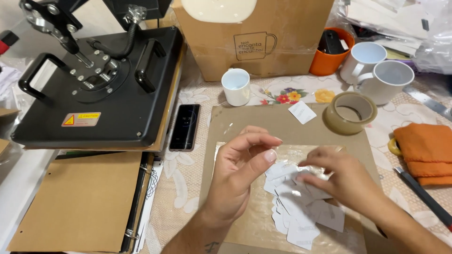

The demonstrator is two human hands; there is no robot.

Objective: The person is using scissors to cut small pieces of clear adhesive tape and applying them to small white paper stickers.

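Both hands work a pile of small white paper cut-outs (301,207) — left hand (238,171) loosely open, fingers curled, right hand (339,176) pinching one piece.

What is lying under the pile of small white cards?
The white cards lie on a clear plastic sheet over a brown cardboard sheet. The right hand covers some cards.

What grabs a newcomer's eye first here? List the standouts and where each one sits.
The big black heat press fills the upper left. At centre, the left hand and right hand work over a pile of small white paper cutouts on a clear sheet atop brown cardboard. To the right sit a roll of tape, white mugs and a folded orange cloth.
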